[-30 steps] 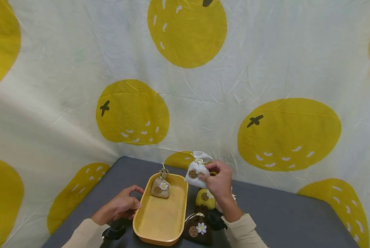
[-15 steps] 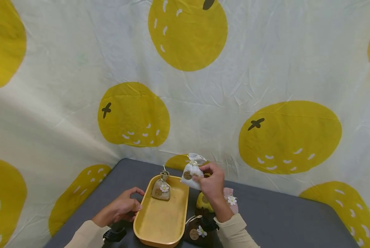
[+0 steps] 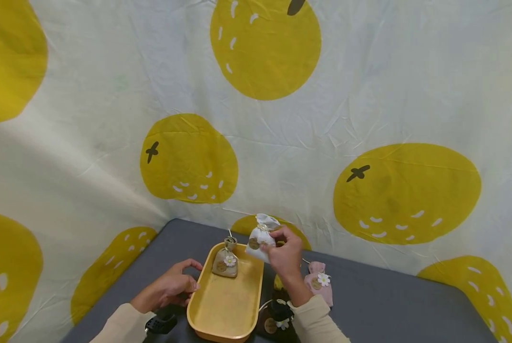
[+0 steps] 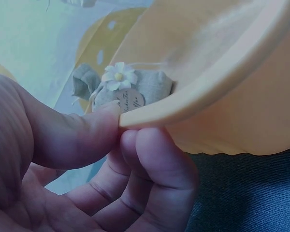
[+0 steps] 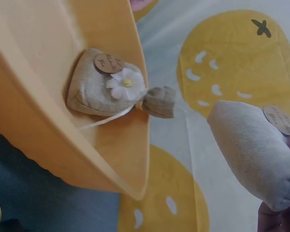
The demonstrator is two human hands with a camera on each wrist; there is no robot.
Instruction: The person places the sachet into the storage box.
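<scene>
Head view, I see right fingers (image 3: 279,232) closed in a pinch on white bag (image 3: 258,233), raised near tray (image 3: 226,309), left fingers (image 4: 159,154) pinching its rim (image 4: 179,108), beige bag (image 3: 225,264) inside.

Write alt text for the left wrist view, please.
A left hand pinches an orange tray at its rim. Inside rests a beige pouch bearing a white flower and a round, lettered tag; patterned fabric shows behind.

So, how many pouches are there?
5: beige pouch in the tray, white pouch in the right hand; partly hidden yellow pouch, dark pouch, pink pouch right of the tray.
</scene>
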